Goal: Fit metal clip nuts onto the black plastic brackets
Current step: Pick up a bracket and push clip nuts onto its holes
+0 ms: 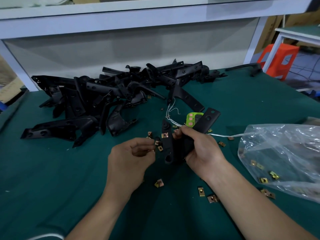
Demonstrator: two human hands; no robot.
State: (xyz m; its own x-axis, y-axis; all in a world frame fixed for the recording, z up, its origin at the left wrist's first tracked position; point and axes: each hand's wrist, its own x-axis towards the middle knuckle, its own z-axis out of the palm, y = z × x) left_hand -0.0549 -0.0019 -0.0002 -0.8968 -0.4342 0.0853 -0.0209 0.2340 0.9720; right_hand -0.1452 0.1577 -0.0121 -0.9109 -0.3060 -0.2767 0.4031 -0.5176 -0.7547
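Head view: one nut seated, the next due

Beyond both hands lay the pile of black brackets (97,94). Right of the right hand (202,148), a plastic bag (280,146) held more nuts. That hand gripped a bracket (168,146) with one fitted clip nut (165,135) near its far end. The left hand (131,156) was curled just beside it; whether it pinched a nut could not be told. The next nut likely needed sliding squarely over an edge. Around the hands lay loose clip nuts (159,183).

brackets (57,126): black plastic, matt | nuts (159,183): brass-toned metal, shiny | mat (52,170): green, matt, smooth | bag (280,149): clear plastic film, glossy, crinkled
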